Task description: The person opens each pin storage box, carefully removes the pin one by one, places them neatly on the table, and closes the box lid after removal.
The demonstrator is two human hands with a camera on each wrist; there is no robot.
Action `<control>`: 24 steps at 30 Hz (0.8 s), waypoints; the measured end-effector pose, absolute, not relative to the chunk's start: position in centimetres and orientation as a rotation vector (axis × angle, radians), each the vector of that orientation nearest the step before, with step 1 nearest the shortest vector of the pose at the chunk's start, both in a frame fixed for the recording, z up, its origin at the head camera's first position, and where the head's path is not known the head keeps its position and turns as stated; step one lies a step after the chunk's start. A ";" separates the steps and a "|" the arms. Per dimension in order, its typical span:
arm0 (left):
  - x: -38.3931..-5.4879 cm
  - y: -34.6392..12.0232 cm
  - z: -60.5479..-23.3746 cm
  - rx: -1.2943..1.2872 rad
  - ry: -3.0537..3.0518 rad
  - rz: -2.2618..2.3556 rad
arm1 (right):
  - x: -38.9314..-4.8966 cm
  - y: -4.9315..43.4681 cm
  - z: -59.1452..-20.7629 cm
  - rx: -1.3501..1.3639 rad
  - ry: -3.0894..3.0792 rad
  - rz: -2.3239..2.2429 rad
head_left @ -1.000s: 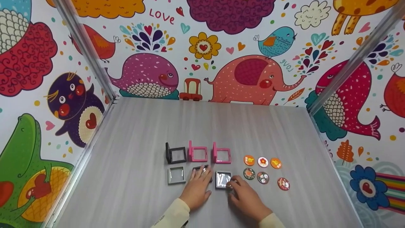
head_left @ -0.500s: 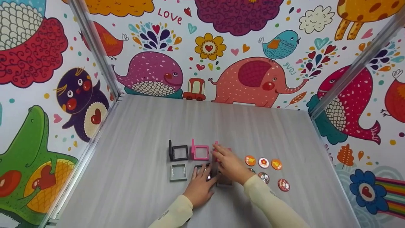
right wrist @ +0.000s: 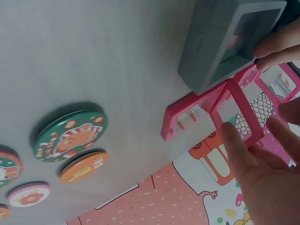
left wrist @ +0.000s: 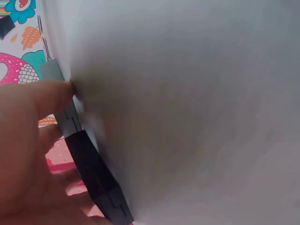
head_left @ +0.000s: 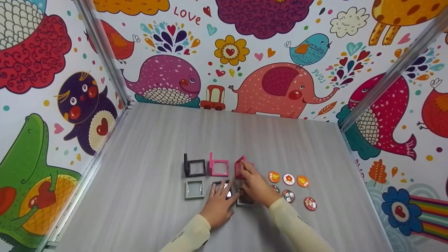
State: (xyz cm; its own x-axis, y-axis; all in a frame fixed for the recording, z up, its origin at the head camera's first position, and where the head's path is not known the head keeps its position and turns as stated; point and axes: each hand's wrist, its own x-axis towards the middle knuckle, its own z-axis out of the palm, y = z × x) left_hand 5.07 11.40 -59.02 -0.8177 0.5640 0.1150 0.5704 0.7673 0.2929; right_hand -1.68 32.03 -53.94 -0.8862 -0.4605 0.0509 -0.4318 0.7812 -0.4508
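My right hand point(head_left: 257, 183) holds the raised lid of the right-hand pink hinged display frame point(head_left: 238, 169). In the right wrist view one finger lies on the near side of the tilted pink lid point(right wrist: 247, 110), with other fingers behind it. My left hand point(head_left: 217, 206) rests with spread fingers over a black display frame point(head_left: 229, 193), covering much of it. Beside it a grey frame point(head_left: 245, 204) sits partly under my right hand. In the left wrist view my thumb point(left wrist: 56, 93) is at a grey frame point(left wrist: 65, 115), above the black one point(left wrist: 96, 176).
A black frame point(head_left: 186, 166) and another pink frame point(head_left: 211, 165) stand with lids up in the back row. A grey frame point(head_left: 186, 190) lies front left. Several round badges point(head_left: 288, 179) lie to the right. Printed walls point(head_left: 224, 70) enclose the table point(head_left: 157, 140).
My right hand has moved from the front grey frame to the right pink frame at the back. Its lid now leans slightly rightward. My left hand has stayed over the black frame.
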 end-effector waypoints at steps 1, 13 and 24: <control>5.0 11.4 -59.1 -0.942 -2.919 -0.501 | -1.6 32.2 -54.1 -0.709 2.912 -0.721; 5.2 11.6 -59.8 -0.936 -2.966 -0.533 | -1.0 34.7 -56.7 -0.534 2.884 -0.655; 4.6 11.7 -59.0 -0.902 -3.005 -0.636 | -1.2 35.1 -56.6 -0.425 2.805 -0.811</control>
State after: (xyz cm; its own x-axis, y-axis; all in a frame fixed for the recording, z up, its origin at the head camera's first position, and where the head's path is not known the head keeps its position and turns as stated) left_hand 4.64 11.67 -58.96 -0.8396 0.5402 0.0562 0.5166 0.7625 0.3896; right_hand -1.25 35.07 -56.59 -0.9408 -0.3233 -0.1020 -0.2190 0.8092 -0.5451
